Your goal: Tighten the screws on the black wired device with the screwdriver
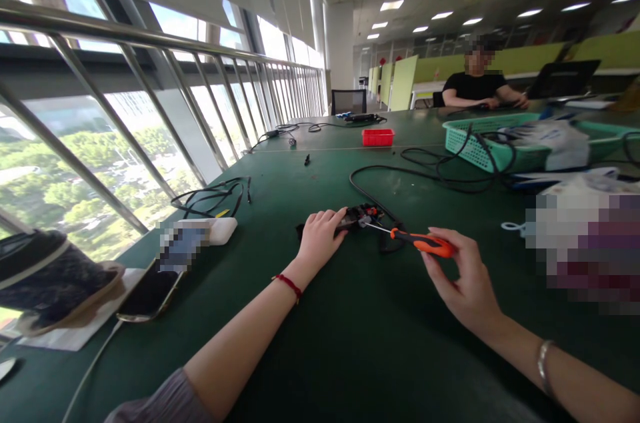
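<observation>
Device (357,215), black, with small red and silver parts showing, lies on the table (345,350) near the centre of the frame. At the lower left stand a cup (37,276) and, beside it, a phone (150,295) that reaches up toward a white case (224,231). Left of centre, the left hand (323,235) has its grip closed on the device's left end, thumb on the near side, fingers on the far side. From the right, the screwdriver (424,241) slants low to the device's right end; whether its tip sits in a screw is too small to tell. At the lower right, the right hand (464,276) is gripping the rear of the handle between thumb and fingers.

Held at so shallow an angle, the tip could well skid off, scratching the parts or jabbing the left fingertips close by. With the left hand steadying one end only, the device might twist under a sideways push. A black cable (373,167) loops just behind; a snag on it could drag the work askew.

Counted left to right: one cup, one phone, one white case, two hands, one device, one red box (378,138), one screwdriver, one basket (463,146), one other person (474,86). Cables overlap too much to count.
</observation>
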`<state>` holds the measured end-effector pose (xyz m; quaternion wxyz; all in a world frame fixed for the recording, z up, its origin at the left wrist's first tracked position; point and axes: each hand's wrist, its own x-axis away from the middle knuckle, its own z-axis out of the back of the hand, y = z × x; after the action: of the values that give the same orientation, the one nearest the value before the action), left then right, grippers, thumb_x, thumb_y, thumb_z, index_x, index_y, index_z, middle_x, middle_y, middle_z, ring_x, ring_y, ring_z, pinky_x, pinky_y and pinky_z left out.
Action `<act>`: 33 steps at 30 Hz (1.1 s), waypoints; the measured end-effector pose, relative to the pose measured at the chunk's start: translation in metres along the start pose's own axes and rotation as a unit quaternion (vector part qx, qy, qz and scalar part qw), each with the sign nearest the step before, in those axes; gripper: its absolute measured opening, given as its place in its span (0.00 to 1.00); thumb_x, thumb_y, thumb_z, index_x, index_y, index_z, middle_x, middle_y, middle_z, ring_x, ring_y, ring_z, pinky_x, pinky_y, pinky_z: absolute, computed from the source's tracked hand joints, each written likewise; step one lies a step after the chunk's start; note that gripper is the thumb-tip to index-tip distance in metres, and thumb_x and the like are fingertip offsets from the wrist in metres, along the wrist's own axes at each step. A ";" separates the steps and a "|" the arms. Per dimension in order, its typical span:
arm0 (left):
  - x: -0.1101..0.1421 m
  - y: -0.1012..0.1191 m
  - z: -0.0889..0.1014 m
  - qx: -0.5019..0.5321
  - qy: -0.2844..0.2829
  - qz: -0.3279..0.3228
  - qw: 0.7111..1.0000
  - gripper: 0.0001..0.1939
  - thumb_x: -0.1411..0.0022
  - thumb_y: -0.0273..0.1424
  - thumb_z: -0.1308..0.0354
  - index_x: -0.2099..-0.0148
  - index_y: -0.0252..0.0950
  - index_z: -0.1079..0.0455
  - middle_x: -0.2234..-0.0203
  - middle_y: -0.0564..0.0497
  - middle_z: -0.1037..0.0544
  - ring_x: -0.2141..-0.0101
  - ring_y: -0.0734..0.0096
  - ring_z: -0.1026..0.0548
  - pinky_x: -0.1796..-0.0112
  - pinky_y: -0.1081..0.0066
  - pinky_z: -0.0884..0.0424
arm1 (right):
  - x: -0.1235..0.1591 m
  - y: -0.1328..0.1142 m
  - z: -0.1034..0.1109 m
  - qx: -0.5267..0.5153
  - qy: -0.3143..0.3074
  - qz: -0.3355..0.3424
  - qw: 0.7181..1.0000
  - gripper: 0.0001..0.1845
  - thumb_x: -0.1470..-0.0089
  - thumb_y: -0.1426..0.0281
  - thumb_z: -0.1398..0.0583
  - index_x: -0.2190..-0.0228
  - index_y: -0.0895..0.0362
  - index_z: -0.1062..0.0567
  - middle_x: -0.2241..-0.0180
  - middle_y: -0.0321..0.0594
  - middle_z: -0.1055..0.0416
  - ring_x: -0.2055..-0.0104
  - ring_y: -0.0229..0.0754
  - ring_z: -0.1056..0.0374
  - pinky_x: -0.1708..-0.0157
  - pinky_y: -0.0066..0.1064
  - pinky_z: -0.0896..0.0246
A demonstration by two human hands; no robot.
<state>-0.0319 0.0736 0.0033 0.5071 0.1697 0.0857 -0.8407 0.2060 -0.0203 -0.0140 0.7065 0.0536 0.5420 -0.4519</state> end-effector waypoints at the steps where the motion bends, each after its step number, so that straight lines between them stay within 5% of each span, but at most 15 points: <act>1: 0.000 0.000 0.000 0.000 -0.001 0.000 1.000 0.24 0.37 0.32 0.45 0.40 0.38 0.40 0.55 0.48 0.26 0.56 0.62 0.30 0.53 0.62 0.36 | 0.000 0.000 0.000 -0.002 -0.001 0.004 1.000 0.18 0.44 0.68 0.43 0.51 0.54 0.36 0.60 0.43 0.27 0.61 0.43 0.26 0.63 0.32 0.29; 8: 0.000 -0.002 -0.003 -0.001 0.006 -0.004 1.000 0.23 0.36 0.32 0.46 0.40 0.38 0.41 0.55 0.48 0.26 0.56 0.62 0.30 0.53 0.62 0.36 | -0.002 -0.007 0.005 -0.052 -0.121 -0.055 0.990 0.10 0.41 0.65 0.45 0.57 0.53 0.33 0.79 0.30 0.30 0.82 0.33 0.33 0.82 0.23 0.37; 15: 0.000 -0.002 -0.003 0.000 0.010 -0.006 1.000 0.23 0.36 0.32 0.46 0.39 0.37 0.41 0.55 0.48 0.26 0.56 0.62 0.30 0.53 0.62 0.35 | 0.001 0.002 0.000 -0.012 0.007 -0.034 0.999 0.19 0.44 0.67 0.42 0.51 0.54 0.36 0.57 0.45 0.29 0.58 0.43 0.26 0.60 0.34 0.29; 23: 0.000 -0.001 -0.002 -0.009 0.006 -0.002 1.000 0.24 0.37 0.32 0.45 0.39 0.37 0.40 0.56 0.48 0.26 0.56 0.61 0.30 0.53 0.61 0.35 | -0.001 -0.006 0.005 -0.027 -0.128 -0.031 0.991 0.09 0.41 0.67 0.44 0.58 0.54 0.33 0.77 0.31 0.28 0.81 0.33 0.32 0.80 0.23 0.36; 30: 0.000 -0.002 -0.003 -0.006 0.006 -0.004 1.000 0.23 0.36 0.32 0.46 0.39 0.38 0.40 0.55 0.48 0.26 0.56 0.61 0.29 0.53 0.62 0.35 | 0.002 0.001 -0.001 0.001 0.006 0.014 1.000 0.19 0.46 0.68 0.40 0.53 0.55 0.36 0.62 0.42 0.27 0.64 0.41 0.25 0.66 0.29 0.29; 33: 0.000 -0.001 -0.003 -0.007 0.008 -0.004 1.000 0.23 0.37 0.33 0.45 0.40 0.38 0.40 0.56 0.48 0.26 0.56 0.61 0.29 0.53 0.62 0.35 | 0.002 0.000 0.000 -0.006 -0.007 0.005 1.000 0.18 0.46 0.67 0.40 0.54 0.55 0.36 0.63 0.42 0.27 0.66 0.39 0.25 0.69 0.27 0.29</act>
<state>-0.0326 0.0753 0.0007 0.5043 0.1722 0.0967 -0.8407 0.2065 -0.0216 -0.0160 0.7130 0.0488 0.5396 -0.4451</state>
